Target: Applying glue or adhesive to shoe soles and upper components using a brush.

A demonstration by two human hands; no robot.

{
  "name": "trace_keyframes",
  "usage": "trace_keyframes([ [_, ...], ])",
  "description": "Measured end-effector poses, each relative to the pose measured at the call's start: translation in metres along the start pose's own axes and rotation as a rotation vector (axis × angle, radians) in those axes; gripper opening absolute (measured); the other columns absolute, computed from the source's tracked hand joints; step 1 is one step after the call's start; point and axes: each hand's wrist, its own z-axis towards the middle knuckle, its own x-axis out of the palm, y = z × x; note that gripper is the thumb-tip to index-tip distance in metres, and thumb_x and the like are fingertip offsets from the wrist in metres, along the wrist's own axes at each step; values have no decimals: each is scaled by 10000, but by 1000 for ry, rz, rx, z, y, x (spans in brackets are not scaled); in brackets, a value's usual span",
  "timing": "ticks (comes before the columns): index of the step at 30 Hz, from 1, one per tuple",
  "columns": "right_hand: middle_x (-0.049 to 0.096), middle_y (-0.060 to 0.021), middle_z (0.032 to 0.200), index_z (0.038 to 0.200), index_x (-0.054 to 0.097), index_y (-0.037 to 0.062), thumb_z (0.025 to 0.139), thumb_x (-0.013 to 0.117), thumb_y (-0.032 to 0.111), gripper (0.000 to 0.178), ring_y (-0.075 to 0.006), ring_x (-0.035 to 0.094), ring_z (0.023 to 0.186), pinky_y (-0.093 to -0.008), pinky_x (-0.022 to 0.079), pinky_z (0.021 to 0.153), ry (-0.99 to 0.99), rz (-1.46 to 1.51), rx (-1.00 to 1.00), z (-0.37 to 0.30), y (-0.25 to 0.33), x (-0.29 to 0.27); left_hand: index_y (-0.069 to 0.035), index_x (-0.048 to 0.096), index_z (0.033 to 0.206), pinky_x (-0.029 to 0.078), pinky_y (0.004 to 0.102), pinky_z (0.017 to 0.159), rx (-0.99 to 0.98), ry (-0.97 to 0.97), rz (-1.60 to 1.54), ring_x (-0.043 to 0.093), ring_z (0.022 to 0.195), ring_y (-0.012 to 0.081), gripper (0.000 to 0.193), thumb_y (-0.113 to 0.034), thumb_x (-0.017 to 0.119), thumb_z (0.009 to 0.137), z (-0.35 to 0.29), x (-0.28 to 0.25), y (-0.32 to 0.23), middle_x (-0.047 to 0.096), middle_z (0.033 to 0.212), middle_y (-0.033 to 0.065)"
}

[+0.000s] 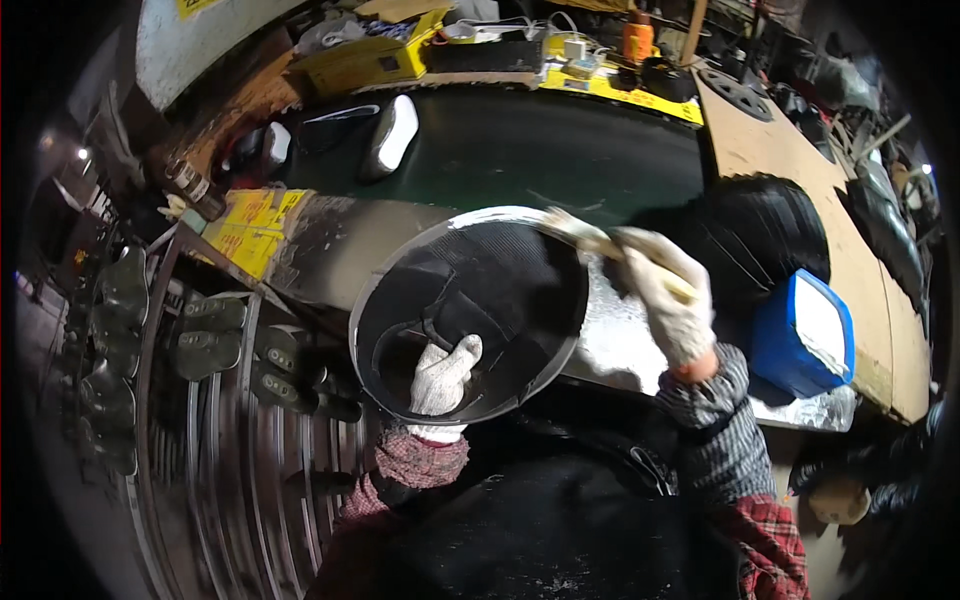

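A wide round piece of black textured material point(500, 265), hollow like a shallow drum, is held up in front of me with its open side facing me. White paste coats part of its top rim. Inside it my left hand point(441, 383), in a pale knitted glove, is closed on a dark inner fold. My right hand point(672, 295), also gloved and slightly blurred, grips a brush point(590, 236) by its light handle. The bristles touch or nearly touch the upper right rim. A blue tub point(800, 335) with white contents stands right of that hand.
A dark belt-like surface point(500, 140) carries several shoes with white soles, one a white-soled shoe point(393, 138). Black layered material point(755, 235) is heaped at right, near a tan board point(790, 190). Metal racks point(200, 400) with dark foot-shaped pieces stand at left. A yellow box point(365, 62) sits behind.
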Motion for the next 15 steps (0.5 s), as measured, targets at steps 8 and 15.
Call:
trace_keyframes([
  [8,676,-93,881,1058,648,-20,960,557,175,237,-109,624,766,-216,499,685,-294,-28,49,-15,27,-17,5,575,1227,465,291,924,-121,180,-12,575,1067,159,301,-10,512,934,21,-8,5,609,1187,72],
  [15,649,-101,737,1020,655,24,840,678,216,264,-291,646,674,-365,521,603,207,-364,-676,-27,75,78,-40,612,914,480,273,549,123,120,466,577,598,131,89,-90,541,936,33,56,5,613,726,2],
])
